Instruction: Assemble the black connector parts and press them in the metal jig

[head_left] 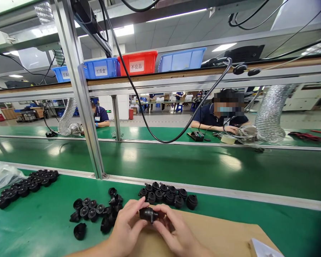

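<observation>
A small black plastic part with a rounded body and a short spout is held between my two hands, over a brown cardboard sheet. My left hand grips its left end with thumb and fingers. On the other end, the fingertips of my right hand pinch the narrow tip. Just beyond my hands stands a group of similar black parts, set close together. Left of my left hand lie several loose black round pieces, some showing their open inner side.
Rows of black caps and a clear plastic bag lie at the far left. A metal post rises from the table edge. Behind runs a green conveyor belt. A white object sits at lower right. Co-workers sit across.
</observation>
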